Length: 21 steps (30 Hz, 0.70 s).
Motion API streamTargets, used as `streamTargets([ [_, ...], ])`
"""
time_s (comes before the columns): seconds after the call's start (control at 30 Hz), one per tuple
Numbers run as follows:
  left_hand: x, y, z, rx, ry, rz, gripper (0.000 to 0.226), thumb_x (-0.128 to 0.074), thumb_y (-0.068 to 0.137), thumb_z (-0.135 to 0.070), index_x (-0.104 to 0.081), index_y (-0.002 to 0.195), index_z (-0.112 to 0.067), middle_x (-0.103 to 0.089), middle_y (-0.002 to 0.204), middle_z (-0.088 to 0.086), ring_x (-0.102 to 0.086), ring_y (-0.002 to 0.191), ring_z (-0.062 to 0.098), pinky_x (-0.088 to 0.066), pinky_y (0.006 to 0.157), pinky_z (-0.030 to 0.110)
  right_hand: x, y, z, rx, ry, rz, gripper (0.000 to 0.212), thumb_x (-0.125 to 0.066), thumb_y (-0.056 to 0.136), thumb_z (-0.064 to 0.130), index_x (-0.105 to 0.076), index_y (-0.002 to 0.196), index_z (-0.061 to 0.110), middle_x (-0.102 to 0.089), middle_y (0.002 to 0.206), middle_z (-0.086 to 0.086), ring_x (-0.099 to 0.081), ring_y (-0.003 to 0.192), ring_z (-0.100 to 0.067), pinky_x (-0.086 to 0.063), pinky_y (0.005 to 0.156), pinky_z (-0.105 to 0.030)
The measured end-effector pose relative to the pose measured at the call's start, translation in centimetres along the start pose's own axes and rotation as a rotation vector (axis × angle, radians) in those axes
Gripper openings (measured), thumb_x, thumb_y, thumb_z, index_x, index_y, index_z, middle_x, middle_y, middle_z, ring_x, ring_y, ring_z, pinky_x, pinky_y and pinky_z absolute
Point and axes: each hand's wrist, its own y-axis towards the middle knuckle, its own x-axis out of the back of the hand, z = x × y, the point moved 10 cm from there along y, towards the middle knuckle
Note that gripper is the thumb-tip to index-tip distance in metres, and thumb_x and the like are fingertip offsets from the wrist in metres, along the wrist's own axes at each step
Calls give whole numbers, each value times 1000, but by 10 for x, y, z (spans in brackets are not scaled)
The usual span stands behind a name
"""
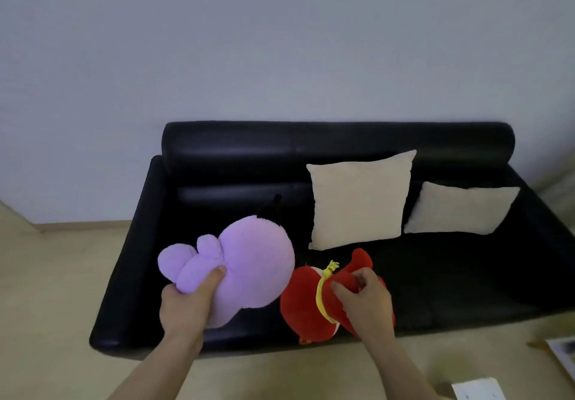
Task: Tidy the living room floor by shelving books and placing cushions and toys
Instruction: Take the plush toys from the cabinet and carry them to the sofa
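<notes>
My left hand point(186, 303) grips a purple plush toy point(249, 259) with a black tuft on top, held over the left part of the black sofa point(217, 150). My right hand point(364, 300) grips a red plush toy point(305, 303) with a yellow band, at the sofa's front edge. Two cream cushions stand on the seat: one point(357, 200) upright against the backrest, the other point(460, 209) leaning lower to its right.
The sofa stands against a plain pale wall. Beige floor lies in front of it and to its left. At the bottom right, white papers or books point(476, 390) and a printed sheet point(563, 350) lie on the floor.
</notes>
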Motion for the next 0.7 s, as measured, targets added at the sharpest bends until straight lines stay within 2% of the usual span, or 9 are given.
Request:
streamTargets([
  [0.07,0,24,-3,2,29,20,96,-69,37,-67,-55,113,-10,-65,101,10,-62,87,28,-49,63,33,-17,7,2,-42,-10,-4,19,-72,83,26,-53,86,24,-60,75,7,-60,66,-7,-37,52,-15],
  [0.23,-9,72,6,84,86,-1,76,-77,67,-52,-48,120,-6,-59,108,16,-57,90,32,-45,68,39,-48,33,3,-111,-26,-6,19,-71,84,26,-53,91,24,-55,76,13,-52,65,-2,-33,52,-13],
  [0.37,-28,110,8,118,140,-15,80,-77,67,-53,-45,125,-7,-57,111,16,-55,92,33,-42,67,39,-70,70,5,-136,-36,20,19,-70,85,24,-53,94,22,-53,75,12,-52,63,-3,-33,51,-13],
  [0.5,-51,147,13,137,132,-14,83,-77,64,-54,-45,125,-7,-58,109,16,-57,94,35,-44,61,37,-94,115,1,-151,-51,32,22,-72,83,24,-52,94,24,-58,80,10,-56,70,-4,-40,59,-16],
  [0.57,-61,160,14,178,132,-12,77,-77,68,-51,-47,120,-4,-58,106,15,-57,93,34,-43,59,35,-105,135,1,-145,-67,37,23,-72,82,25,-52,95,24,-60,84,8,-58,75,-5,-48,66,-20],
  [0.63,-72,175,16,206,119,-6,58,-78,72,-43,-51,105,-3,-57,97,13,-56,96,33,-45,67,37,-114,157,-1,-121,-93,27,24,-72,82,26,-53,97,23,-61,87,7,-61,78,-8,-54,72,-27],
  [0.7,-82,198,21,185,96,4,58,-80,61,-46,-53,97,-10,-58,97,10,-58,96,30,-45,75,38,-126,179,-4,-104,-117,11,25,-72,81,27,-53,97,23,-61,87,6,-62,79,-10,-55,75,-31],
])
